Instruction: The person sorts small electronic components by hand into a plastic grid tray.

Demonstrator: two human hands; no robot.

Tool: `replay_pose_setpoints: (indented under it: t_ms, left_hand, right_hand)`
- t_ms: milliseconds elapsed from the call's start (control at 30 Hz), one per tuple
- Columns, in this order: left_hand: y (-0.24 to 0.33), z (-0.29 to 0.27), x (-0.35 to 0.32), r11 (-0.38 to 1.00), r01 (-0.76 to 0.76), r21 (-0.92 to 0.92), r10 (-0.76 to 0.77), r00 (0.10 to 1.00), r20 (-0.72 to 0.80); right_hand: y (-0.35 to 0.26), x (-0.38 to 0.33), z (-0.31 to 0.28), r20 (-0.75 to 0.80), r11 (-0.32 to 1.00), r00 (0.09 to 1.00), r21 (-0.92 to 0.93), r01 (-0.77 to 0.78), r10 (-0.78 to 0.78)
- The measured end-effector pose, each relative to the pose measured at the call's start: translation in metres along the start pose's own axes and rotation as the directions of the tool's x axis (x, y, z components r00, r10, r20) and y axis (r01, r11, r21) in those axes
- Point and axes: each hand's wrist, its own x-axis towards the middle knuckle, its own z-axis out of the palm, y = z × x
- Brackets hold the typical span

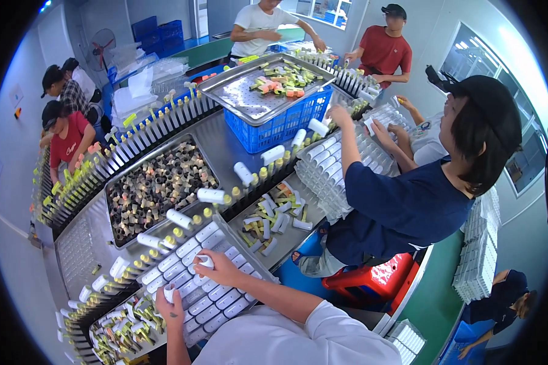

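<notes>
My left hand is closed around a small white plastic case, held upright near the tray's left side. In my right hand is another white plastic case, gripped over the middle of the tray. Below both hands lies a tray packed with rows of rounded white cases. Just beyond it runs a line of pegs with yellow-green tips; white cases sit tilted among them. The finer details of the held cases are too small to tell.
A metal tray of dark small parts lies beyond the peg line. Yellow-and-white pieces fill a tray at lower left. A perforated tray rests on a blue crate. A co-worker in navy works close on my right; others stand farther off.
</notes>
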Motion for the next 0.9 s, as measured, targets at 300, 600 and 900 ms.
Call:
replay_pose_setpoints:
  t_ms: [300,600,900]
  left_hand:
    - [-0.005,0.001,-0.001,0.999,0.026,-0.032,-0.025,0.999,0.024]
    - [-0.025,0.002,-0.001,0.999,-0.038,0.038,0.038,0.999,-0.007]
    - [-0.020,-0.001,-0.012,0.997,0.040,0.059,-0.036,0.996,-0.077]
  right_hand:
    - [-0.005,-0.001,0.002,-0.031,0.985,0.993,-0.131,0.110,-0.115]
    - [-0.025,-0.005,-0.006,-0.002,0.956,0.978,-0.210,0.205,-0.210]
    - [-0.018,-0.006,-0.007,0.008,0.948,0.962,-0.167,0.272,-0.274]
